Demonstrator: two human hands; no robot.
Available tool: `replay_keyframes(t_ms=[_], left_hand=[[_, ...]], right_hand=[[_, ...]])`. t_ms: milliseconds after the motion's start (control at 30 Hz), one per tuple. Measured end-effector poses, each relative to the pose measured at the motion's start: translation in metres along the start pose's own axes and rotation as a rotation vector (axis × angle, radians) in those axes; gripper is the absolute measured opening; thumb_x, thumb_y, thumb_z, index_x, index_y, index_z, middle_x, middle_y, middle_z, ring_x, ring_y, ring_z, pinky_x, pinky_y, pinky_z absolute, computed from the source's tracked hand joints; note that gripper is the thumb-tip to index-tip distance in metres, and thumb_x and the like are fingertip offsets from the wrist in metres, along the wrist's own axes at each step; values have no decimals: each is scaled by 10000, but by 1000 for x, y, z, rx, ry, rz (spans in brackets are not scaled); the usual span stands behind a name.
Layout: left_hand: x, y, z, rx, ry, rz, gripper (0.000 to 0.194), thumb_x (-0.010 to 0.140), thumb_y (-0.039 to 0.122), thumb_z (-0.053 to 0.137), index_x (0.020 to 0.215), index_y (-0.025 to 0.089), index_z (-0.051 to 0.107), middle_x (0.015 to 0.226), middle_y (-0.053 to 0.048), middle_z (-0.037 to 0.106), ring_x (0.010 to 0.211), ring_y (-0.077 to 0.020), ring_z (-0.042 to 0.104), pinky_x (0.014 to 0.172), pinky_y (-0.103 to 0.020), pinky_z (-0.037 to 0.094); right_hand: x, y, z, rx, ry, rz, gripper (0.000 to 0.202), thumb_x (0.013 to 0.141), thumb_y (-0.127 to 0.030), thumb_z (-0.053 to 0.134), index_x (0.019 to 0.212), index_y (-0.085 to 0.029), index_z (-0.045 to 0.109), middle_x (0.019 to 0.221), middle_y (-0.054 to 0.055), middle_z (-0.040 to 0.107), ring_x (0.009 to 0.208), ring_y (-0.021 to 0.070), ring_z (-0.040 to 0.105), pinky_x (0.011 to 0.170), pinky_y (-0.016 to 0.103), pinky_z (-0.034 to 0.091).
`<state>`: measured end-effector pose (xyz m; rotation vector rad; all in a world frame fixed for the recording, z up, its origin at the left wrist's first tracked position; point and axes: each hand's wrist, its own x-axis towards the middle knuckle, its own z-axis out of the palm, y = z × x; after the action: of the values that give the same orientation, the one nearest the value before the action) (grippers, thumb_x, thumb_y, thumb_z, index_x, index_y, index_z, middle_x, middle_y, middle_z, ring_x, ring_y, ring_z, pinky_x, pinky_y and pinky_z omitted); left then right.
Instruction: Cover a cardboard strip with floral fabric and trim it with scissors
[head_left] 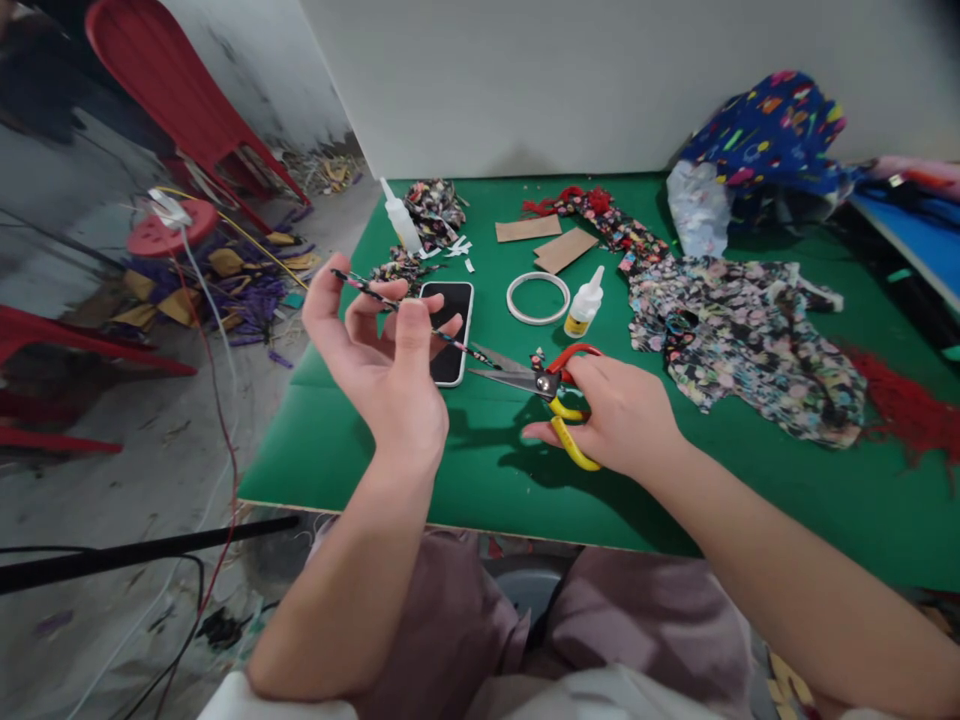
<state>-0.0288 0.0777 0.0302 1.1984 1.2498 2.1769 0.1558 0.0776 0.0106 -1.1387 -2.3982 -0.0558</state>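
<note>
Head view: left hand (386, 365) pinches fabric-wrapped stick (409, 318); right hand (619, 415) grips scissors (544, 385).

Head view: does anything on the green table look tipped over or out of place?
Yes: one glue bottle lies tipped at the table's far left, beside fabric scraps, while the other bottle stands upright.

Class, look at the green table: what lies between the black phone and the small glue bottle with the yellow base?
In the head view, a white ring lies flat on the green table, between the phone and the glue bottle.
</note>
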Motion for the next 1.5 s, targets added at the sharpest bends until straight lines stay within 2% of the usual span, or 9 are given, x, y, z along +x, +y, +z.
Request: replay_keyframes(t_ms=[200,400,700,1100,1500], left_hand=[[-3,4,0,82,-23,-55,464,793,448,590,1188,370,359,1115,-12,519,871,-143,628,697,-272,576],[-4,4,-1,54,-55,-72,489,803,442,584,1218,381,332,1140,-8,529,942,-165,629,706,-281,581],[-5,7,1,112,-15,-62,451,792,447,593,1185,386,379,1113,-4,542,882,-164,643,642,-275,594],[-3,0,2,42,-13,-32,474,770,444,621,1171,352,386,1031,6,526,810,-127,635,669,-268,583],[-4,5,1,131,-12,-60,469,789,482,578,1200,386,374,1091,-1,560,883,-157,649,650,-257,583]], right_hand=[[0,1,-1,-31,25,-11,622,688,-752,442,744,-148,581,620,44,591,596,163,554,528,255,297],[-1,0,-2,-53,36,-14,610,713,-737,426,734,-151,591,604,41,587,589,159,553,526,251,289],[0,0,-1,-64,34,-2,550,771,-674,417,727,-160,607,584,38,583,577,154,540,516,252,268],[0,0,-1,-71,5,10,604,766,-710,368,705,-160,610,572,44,587,582,156,540,517,254,256],[0,0,-1,-80,-23,22,639,778,-722,307,651,-160,584,528,44,557,549,151,518,504,255,229]])
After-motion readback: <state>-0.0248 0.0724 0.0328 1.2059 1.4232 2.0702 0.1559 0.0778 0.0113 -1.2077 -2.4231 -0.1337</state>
